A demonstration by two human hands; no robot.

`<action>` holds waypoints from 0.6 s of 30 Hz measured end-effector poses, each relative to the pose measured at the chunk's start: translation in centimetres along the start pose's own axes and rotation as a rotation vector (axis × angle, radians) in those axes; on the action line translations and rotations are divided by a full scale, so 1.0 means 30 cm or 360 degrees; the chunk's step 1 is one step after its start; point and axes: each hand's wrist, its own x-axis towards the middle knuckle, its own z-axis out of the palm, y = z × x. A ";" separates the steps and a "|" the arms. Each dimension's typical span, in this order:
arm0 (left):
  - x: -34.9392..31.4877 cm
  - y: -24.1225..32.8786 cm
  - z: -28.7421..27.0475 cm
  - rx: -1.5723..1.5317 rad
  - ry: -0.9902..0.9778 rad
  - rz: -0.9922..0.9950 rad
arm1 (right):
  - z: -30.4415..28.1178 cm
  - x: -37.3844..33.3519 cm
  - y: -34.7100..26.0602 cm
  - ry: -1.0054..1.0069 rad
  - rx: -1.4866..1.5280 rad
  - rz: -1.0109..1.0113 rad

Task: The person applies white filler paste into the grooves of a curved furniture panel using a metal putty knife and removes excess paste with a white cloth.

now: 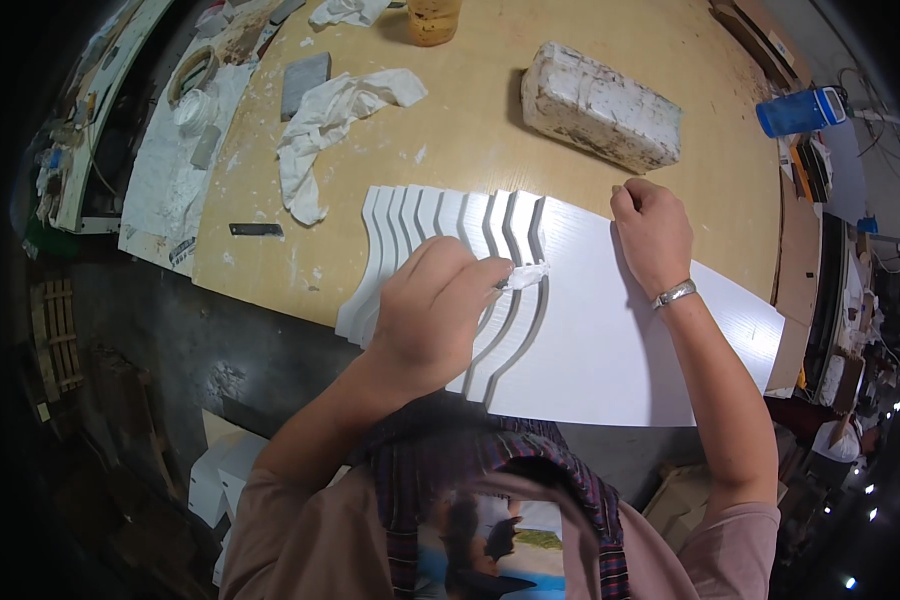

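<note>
A large white panel (610, 330) lies across the near side of the table, with several wavy, grey-edged ridges (515, 325) over its left half. I cannot tell whether these are grooves or overlapped boards. My left hand (432, 305) is closed in a pinch above the ridges. From its fingertips sticks out a small, flat, white-smeared piece (530, 276), touching the rightmost ridge; its kind is unclear. My right hand (655, 235), with a silver bracelet at the wrist, is curled closed at the panel's far edge. Whatever its fingers hold is hidden.
Beyond the panel lies a stained, whitish wrapped block (602, 108). Farther left are a crumpled white cloth (330, 125), a grey rectangular block (305, 84), a dark flat blade-like piece (256, 230) and an amber container (433, 20). A blue jug (795, 113) stands at the right.
</note>
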 end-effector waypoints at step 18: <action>-0.033 0.016 -0.001 -0.0152 -0.0034 -0.0133 | -0.005 0.002 0.003 -0.0030 0.0002 0.0011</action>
